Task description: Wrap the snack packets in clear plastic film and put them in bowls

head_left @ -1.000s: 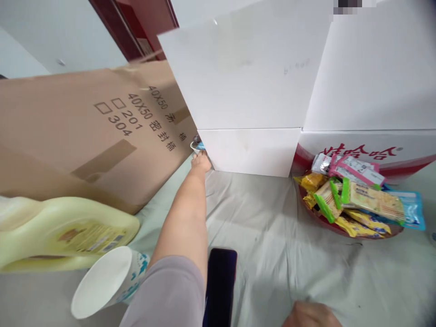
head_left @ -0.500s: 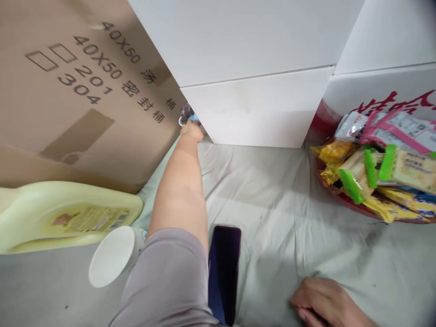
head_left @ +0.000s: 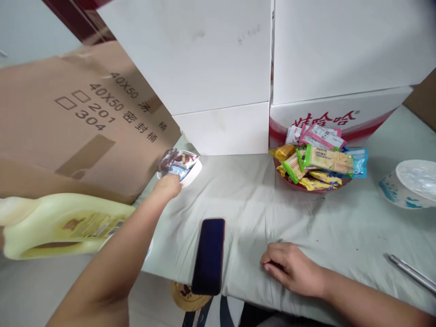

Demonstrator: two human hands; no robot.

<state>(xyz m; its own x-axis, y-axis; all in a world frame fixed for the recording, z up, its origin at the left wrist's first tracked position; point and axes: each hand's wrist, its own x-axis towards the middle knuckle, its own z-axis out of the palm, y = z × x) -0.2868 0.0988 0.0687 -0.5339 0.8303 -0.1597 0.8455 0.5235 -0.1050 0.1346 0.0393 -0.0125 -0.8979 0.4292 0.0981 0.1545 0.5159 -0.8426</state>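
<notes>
My left hand [head_left: 168, 186] reaches out to the left and is closed on the near side of a small white bowl [head_left: 195, 175]. Inside the bowl lie snack packets [head_left: 185, 159], one dark and one with blue on it. The fingertips are partly hidden against the bowl. My right hand [head_left: 289, 268] rests on the cloth with its fingers loosely curled, and nothing shows in it. Between my arms a dark-screened phone [head_left: 209, 256] lies at the table's front edge.
Stacked white boxes [head_left: 235, 129] stand behind, a brown carton [head_left: 85, 154] at left. A pale yellow jug [head_left: 75, 222] lies below the carton. At right are a red basket [head_left: 306, 188] of snacks, a paper bowl [head_left: 395, 186] and a metal pen-like rod [head_left: 412, 270].
My left hand has come out from the gap between carton and white boxes, bringing the bowl of packets nearer. The view has swung right and back. My right hand stays curled on the cloth.
</notes>
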